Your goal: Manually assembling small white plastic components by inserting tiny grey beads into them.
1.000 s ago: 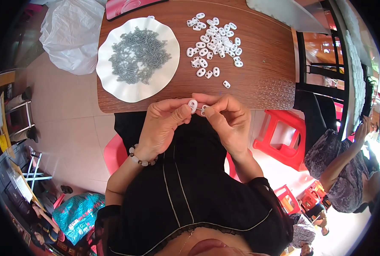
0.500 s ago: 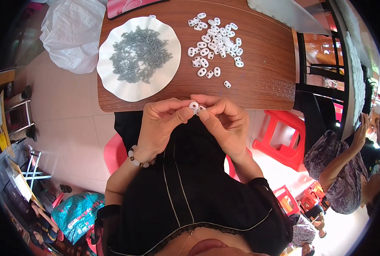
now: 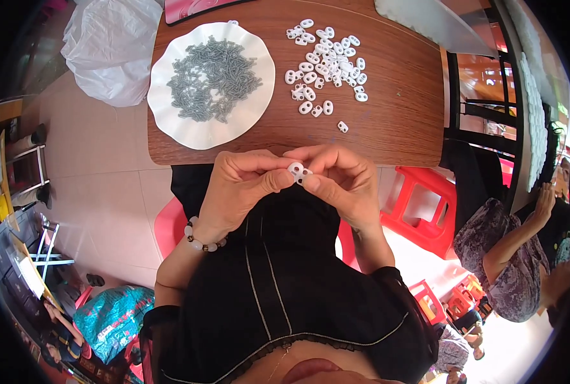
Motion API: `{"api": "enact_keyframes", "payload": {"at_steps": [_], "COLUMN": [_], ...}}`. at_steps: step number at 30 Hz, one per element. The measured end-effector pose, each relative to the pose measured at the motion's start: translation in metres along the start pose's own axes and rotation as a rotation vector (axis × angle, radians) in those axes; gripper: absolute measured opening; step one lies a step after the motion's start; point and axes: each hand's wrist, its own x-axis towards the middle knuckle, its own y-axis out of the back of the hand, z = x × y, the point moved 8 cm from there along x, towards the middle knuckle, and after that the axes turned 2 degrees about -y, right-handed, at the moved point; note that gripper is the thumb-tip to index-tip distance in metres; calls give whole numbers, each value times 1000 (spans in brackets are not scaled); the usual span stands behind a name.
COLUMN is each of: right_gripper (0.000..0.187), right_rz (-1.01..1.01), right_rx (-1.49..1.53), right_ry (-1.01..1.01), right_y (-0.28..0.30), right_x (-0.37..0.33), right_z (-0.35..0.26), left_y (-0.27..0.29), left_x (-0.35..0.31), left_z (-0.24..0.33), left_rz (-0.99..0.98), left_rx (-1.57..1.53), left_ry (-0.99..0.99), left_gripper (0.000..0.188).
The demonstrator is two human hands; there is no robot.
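Note:
Just off the table's near edge, my two hands meet over a small white plastic two-hole cord lock [image 3: 296,169]. My left hand [image 3: 250,185] pinches its left side between thumb and fingers. From the other side, the thumb and forefinger of my right hand [image 3: 344,182] press on a smaller white holed part [image 3: 307,172] against it. How far the two parts fit together is hidden by the fingertips. Beyond my hands, similar white cord lock pieces [image 3: 326,61] lie in a loose heap on the table. A white wavy-rimmed plate [image 3: 160,118] bears many small grey springs [image 3: 211,80].
One white piece [image 3: 342,127] lies apart on the brown wooden table [image 3: 400,121]. A white plastic bag [image 3: 109,51] is left of the table. Red stools [image 3: 419,205] stand at the right, where another person's arm [image 3: 515,246] reaches toward a pile of white material.
The white pieces have turned and shifted slightly nearer to me between my fingertips. Both hands keep their pinch. The other person's arm has moved a little.

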Motion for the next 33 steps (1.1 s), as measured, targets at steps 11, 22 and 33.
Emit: {"api": "enact_keyframes", "payload": {"at_steps": [11, 22, 33], "right_gripper": [50, 43, 38], "right_rz": [-228, -245, -218], "right_rx": [-318, -348, -472], "right_ry": [175, 206, 253], "right_y": [-17, -26, -29], "right_x": [4, -2, -7], "right_z": [-13, -18, -21], "left_y": [-5, -8, -4], "left_x": [-1, -4, -7], "left_z": [7, 14, 8], "left_rz": [-50, -88, -67], "left_rx": [17, 38, 6], "left_ry": [88, 54, 115], "left_gripper": [20, 18, 18]}}
